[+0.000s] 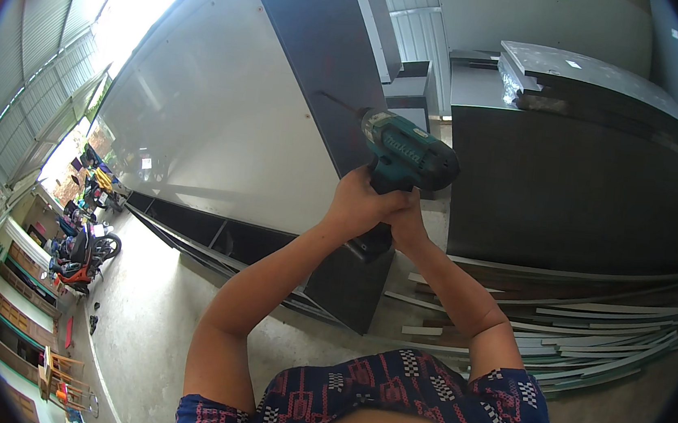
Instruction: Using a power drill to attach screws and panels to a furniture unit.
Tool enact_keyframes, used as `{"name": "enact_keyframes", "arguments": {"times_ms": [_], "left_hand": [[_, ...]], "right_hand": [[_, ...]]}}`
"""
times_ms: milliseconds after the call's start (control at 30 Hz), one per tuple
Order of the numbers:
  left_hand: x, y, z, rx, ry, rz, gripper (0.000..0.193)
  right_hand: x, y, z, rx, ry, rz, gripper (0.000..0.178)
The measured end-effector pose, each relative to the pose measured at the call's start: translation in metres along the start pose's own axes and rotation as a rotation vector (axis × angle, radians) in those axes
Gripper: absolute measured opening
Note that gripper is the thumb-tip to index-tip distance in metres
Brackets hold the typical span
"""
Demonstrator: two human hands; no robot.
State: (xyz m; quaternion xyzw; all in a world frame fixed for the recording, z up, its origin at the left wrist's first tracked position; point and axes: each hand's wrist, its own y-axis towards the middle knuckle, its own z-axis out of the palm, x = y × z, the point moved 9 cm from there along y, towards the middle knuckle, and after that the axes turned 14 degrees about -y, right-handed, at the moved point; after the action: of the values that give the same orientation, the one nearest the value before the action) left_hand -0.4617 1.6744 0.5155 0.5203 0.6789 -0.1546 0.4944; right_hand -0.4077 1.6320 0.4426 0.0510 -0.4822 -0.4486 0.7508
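Observation:
A teal and black cordless drill [414, 152] is held up in front of me, its long thin bit pointing left and away over a dark grey board [322, 43]. I cannot tell whether the bit's tip touches that board. My left hand [358, 205] is wrapped round the drill's handle from the left. Against it, my right hand [408, 221] closes on the same handle from the right. The black battery base shows below both hands. Next to the dark board lies a large pale panel [212, 93], part of a big cabinet-like piece with dark open compartments [214, 234] along its near side.
At the right stands a large dark cabinet [573, 193] with a wrapped board stack [606, 70] on top. Several long thin strips [588, 341] lie on the floor near my right elbow. Motorcycles [82, 248] and a wooden chair [58, 372] are far left.

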Motion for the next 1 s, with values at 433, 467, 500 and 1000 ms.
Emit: {"name": "enact_keyframes", "arguments": {"times_ms": [433,467,500,1000], "left_hand": [[0.001,0.01,-0.002,-0.036,-0.038,0.053,0.054],[0.002,0.01,-0.003,-0.04,-0.036,0.051,0.054],[0.003,0.009,-0.003,-0.045,-0.033,0.048,0.054],[0.043,0.008,0.017,-0.058,-0.04,0.033,0.055]], "right_hand": [[-0.009,0.011,-0.005,0.016,-0.027,-0.02,0.047],[-0.01,0.01,-0.004,0.023,-0.007,-0.018,0.048],[-0.008,0.009,-0.004,0.021,-0.007,-0.017,0.048],[-0.059,-0.008,-0.037,-0.085,-0.043,0.058,0.046]]}}
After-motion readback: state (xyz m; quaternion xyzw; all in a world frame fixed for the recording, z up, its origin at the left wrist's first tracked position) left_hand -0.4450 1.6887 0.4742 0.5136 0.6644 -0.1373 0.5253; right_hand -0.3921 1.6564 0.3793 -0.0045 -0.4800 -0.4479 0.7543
